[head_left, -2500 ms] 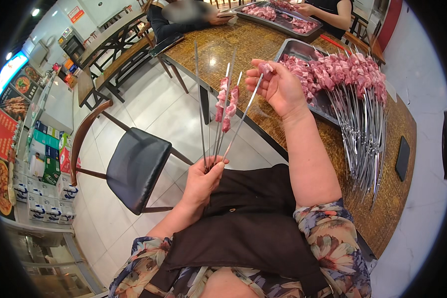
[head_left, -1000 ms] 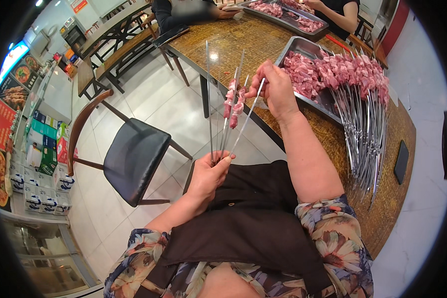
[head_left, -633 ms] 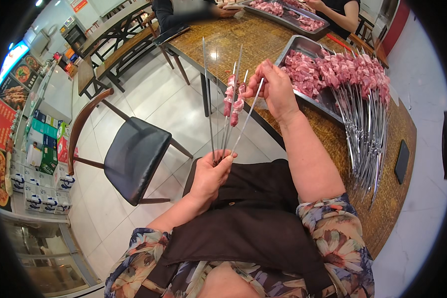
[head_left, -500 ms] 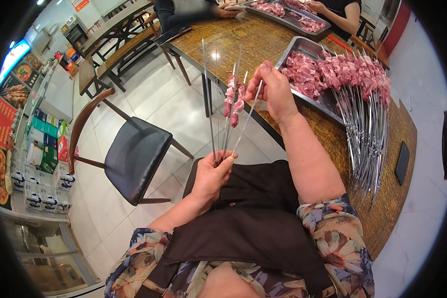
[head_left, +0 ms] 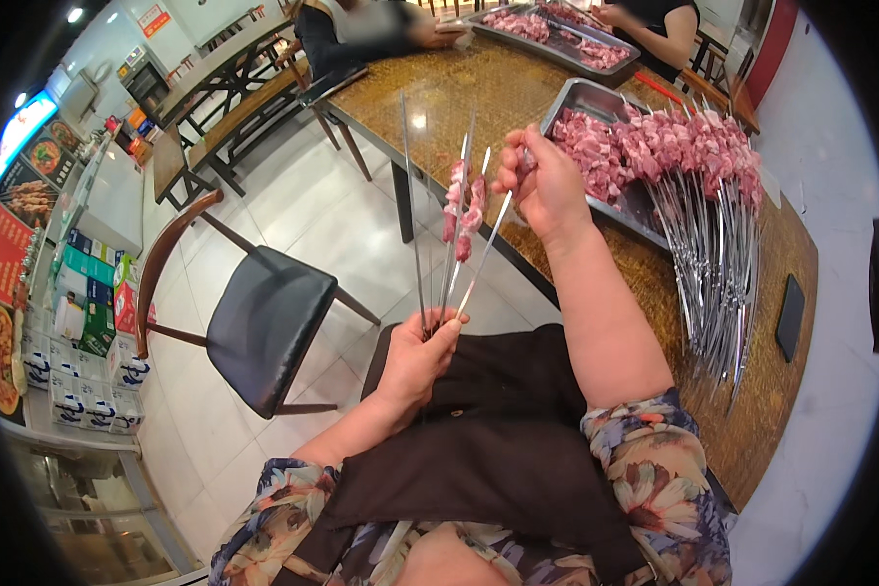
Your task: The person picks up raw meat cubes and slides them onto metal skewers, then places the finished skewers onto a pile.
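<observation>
My left hand (head_left: 418, 363) is closed round the lower ends of several metal skewers (head_left: 412, 210), which fan upward over my lap. Two of them carry short rows of raw meat pieces (head_left: 470, 220) partway up; others are bare. One bare skewer leans right, and its tip (head_left: 507, 195) reaches the underside of my right hand (head_left: 549, 186). The fingers of that hand are curled round a piece of raw meat (head_left: 525, 161), mostly hidden by them. Whether the tip has entered this piece I cannot tell.
On the wooden table (head_left: 430, 83) to my right, a metal tray (head_left: 578, 90) holds loose meat and many loaded skewers (head_left: 703, 156), handles toward me. A phone (head_left: 790, 317) lies near the edge. Another meat tray (head_left: 610, 66) and two people are beyond. A chair (head_left: 273, 327) stands left.
My right hand has curled further, and the meat now shows between its fingers above the leaning skewer's tip. My left hand keeps its hold; the whole view has shifted slightly.
</observation>
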Motion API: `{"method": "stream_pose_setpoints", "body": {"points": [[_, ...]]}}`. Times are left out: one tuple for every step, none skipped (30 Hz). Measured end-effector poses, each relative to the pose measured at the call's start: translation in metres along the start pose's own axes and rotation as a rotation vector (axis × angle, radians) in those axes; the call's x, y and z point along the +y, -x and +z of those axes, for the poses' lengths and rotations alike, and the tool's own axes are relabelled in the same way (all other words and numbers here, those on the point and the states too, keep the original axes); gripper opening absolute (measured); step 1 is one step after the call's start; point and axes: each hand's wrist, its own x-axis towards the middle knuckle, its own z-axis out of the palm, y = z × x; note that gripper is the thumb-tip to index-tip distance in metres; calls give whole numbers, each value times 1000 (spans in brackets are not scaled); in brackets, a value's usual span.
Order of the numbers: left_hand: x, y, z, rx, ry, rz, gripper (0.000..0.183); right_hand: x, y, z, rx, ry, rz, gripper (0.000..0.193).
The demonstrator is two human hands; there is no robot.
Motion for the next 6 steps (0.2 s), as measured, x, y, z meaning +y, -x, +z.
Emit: {"method": "stream_pose_setpoints", "body": {"points": [[2, -1, 0, 6, -4, 15, 13, 1, -2, 0, -26, -6, -9, 29], [-2, -1, 0, 28, -5, 1, 13, 2, -4, -1, -51, -11, -17, 29], [-1, -1, 2, 42, -15, 3, 13, 2, -4, 1, -20, 2, -26, 30], [-1, 0, 4, 55, -25, 0, 12, 1, -5, 0, -26, -12, -27, 31], [-1, -2, 3, 36, -28, 8, 13, 0, -7, -1, -52, -21, -26, 30], [-4, -3, 2, 15, -45, 21, 15, 1, -7, -2, -70, -29, -16, 30]]}}
